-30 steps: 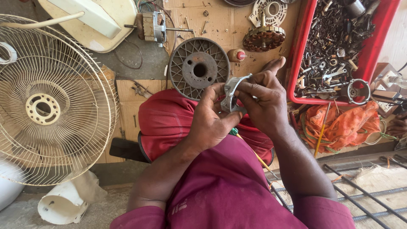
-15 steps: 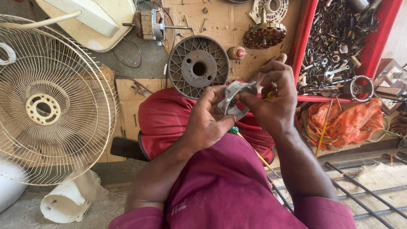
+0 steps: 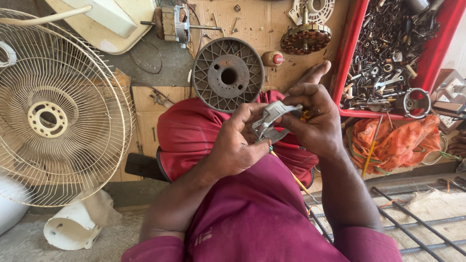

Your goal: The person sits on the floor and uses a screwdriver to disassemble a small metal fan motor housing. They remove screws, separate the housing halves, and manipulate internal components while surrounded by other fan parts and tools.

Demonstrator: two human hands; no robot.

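Left hand (image 3: 238, 145) and right hand (image 3: 313, 119) both closed around a small grey metal bracket (image 3: 272, 116), pinched between the fingertips over the lap. Just beyond the hands, a round ribbed motor cover (image 3: 228, 75) on the cardboard. Off to the right hand's far side, a red tray (image 3: 347, 58) of loose hardware. Well left of the left hand, a cream fan guard (image 3: 53, 111).

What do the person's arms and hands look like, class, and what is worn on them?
Both the left hand and right hand are bare, without gloves. The forearms are uncovered too. Short maroon sleeves of the same cloth as the maroon garment on the lap end near the elbows.
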